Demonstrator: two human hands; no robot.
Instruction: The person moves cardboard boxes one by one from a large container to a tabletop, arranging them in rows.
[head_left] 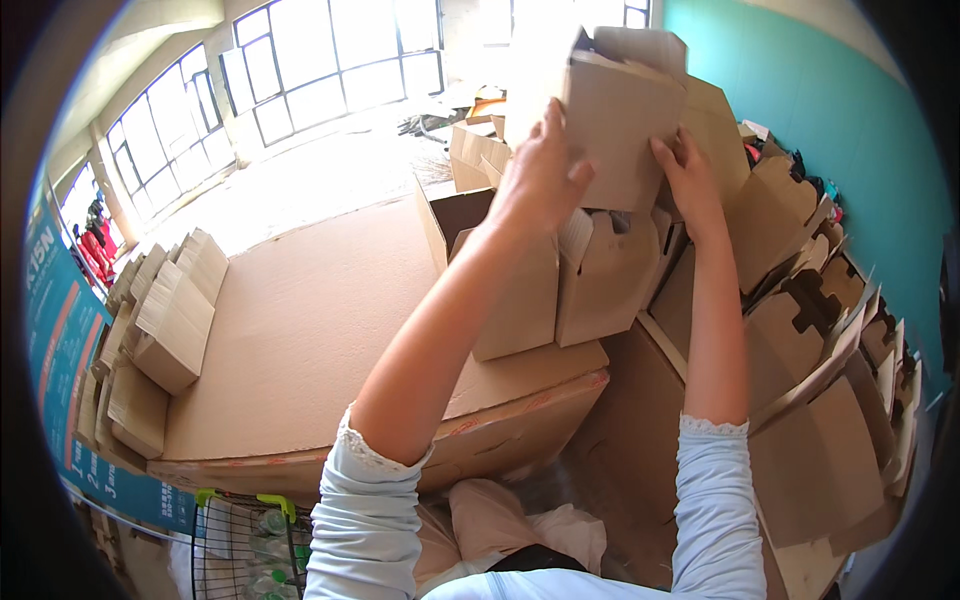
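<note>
Both my arms reach out over the cardboard. Between my hands is a small brown cardboard box (625, 125), raised above other boxes, with its top flaps standing up. My left hand (540, 175) grips its left side, fingers along the edge and thumb across the front. At the lower right edge, my right hand (688, 180) holds the same box with thumb and fingers. Just below stand an open-topped carton (605, 280) and another carton (520, 300), side by side on a large flat cardboard box (310, 310).
Folded small boxes (175, 310) are stacked on the left. Many flattened carton pieces (820, 440) lean at the right near a teal wall (850, 130). A wire basket (240, 545) with plastic bottles sits at lower left, beside a blue printed panel (65, 350). Bright windows (335, 50) line the back.
</note>
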